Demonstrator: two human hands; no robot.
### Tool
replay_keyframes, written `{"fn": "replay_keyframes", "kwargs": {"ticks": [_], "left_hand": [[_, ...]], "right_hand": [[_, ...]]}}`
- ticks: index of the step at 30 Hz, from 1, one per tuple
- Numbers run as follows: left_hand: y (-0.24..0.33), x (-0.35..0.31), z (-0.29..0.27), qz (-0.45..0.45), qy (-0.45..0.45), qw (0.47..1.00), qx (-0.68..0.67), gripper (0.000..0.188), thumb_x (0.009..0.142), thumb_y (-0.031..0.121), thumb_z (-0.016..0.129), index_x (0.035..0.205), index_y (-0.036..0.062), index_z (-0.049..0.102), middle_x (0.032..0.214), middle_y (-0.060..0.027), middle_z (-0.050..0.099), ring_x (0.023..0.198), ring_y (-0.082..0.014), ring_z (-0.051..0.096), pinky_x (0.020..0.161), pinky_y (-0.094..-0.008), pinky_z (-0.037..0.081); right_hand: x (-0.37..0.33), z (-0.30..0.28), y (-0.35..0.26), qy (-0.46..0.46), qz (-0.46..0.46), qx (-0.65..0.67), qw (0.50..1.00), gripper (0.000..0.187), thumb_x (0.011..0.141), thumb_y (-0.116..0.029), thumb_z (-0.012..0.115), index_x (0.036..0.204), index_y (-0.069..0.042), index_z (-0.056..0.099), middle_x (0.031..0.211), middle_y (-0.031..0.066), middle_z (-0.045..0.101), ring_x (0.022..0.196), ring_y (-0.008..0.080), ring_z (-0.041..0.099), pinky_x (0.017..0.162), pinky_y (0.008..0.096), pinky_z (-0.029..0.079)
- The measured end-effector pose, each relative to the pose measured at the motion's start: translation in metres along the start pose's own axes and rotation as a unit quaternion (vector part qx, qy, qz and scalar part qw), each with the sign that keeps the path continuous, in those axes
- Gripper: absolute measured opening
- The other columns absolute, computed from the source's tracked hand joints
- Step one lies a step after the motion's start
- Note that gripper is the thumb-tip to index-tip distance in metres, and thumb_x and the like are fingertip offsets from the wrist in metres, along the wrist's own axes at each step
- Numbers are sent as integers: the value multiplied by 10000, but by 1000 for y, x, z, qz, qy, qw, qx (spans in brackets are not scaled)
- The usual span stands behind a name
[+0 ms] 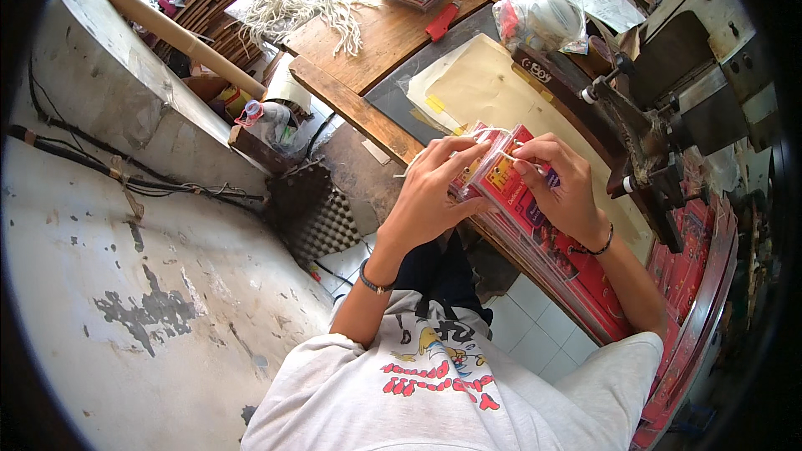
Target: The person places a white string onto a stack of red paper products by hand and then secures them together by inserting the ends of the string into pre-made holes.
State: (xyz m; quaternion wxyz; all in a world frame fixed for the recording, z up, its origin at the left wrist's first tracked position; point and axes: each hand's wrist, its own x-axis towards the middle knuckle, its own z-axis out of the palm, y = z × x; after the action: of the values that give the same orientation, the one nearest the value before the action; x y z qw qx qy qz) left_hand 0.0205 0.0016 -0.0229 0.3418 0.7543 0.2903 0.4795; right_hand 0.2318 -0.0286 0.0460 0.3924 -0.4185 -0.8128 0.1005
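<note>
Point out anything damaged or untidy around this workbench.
The whitish painted wall on the left looks damaged: its coating is missing in dark, ragged patches. The heap of thin white cords on the brown wooden table looks untidy, its strands lying tangled.

Bright, cool light whitens the far left corner of the table (pixel 384 42), nearly bleaching the cords (pixel 292 4) there; shade lies below its near edge. Focus is fairly sharp; fisheye distortion bends the wall (pixel 192 217) inside a black rim.
</note>
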Motion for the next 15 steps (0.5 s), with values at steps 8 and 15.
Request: {"fn": "replay_keyframes", "kwargs": {"ticks": [8, 15], "left_hand": [[13, -3, -15, 40, -60, 986, 151, 599, 683, 253, 865, 1243, 140, 686, 1240, -85, 610, 1195, -308, 536, 1060, -453, 393], [19, 12, -19, -18, -84, 995, -52, 557, 748, 218, 843, 1267, 97, 679, 1269, -122, 608, 1265, -268, 490, 1107, -432, 345]], "right_hand": [[5, -8, -2, -8, -20, -5, 1000, 135, 927, -59, 679, 1054, -42, 637, 933, 115, 663, 706, 182, 638, 611, 297, 509], [9, -17, -8, -5, -7, 2, 1000, 128, 923, -69, 685, 1040, -41, 641, 942, 123, 676, 734, 205, 662, 636, 307, 525]]}}
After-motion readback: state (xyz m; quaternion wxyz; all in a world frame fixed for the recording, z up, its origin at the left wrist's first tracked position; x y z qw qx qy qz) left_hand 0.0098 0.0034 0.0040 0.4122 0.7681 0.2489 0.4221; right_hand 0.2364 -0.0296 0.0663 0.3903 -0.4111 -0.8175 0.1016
